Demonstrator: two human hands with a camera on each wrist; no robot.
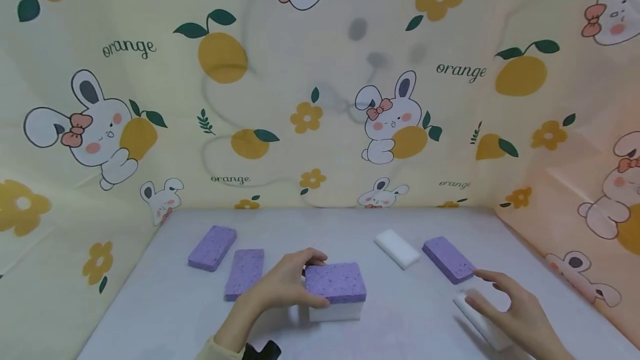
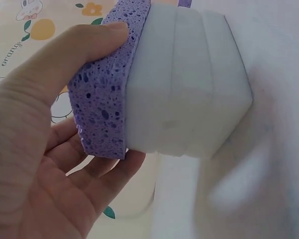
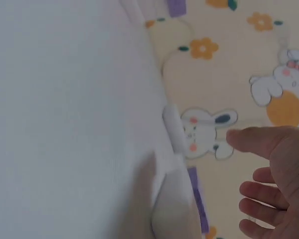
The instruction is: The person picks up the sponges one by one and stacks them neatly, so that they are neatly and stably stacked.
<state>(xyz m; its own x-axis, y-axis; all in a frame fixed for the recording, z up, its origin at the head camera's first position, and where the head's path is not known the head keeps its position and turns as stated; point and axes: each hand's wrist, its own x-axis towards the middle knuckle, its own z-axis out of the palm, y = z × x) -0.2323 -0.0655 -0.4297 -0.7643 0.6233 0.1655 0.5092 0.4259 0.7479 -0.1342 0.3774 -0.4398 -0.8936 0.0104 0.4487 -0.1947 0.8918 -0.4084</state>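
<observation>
A purple sponge lies flat on top of a stack of three white sponges at the middle front of the table. My left hand grips this purple sponge between the thumb on its near side and the fingers on its far side. In the left wrist view the layers line up closely, with the purple sponge outermost. At the right, my right hand hovers over a white sponge, thumb and fingers spread apart. The right wrist view shows nothing held in that hand.
Two purple sponges, one farther back and one nearer, lie left of the stack. Right of it are a white sponge and a purple sponge. A patterned cloth walls the table at the back and sides.
</observation>
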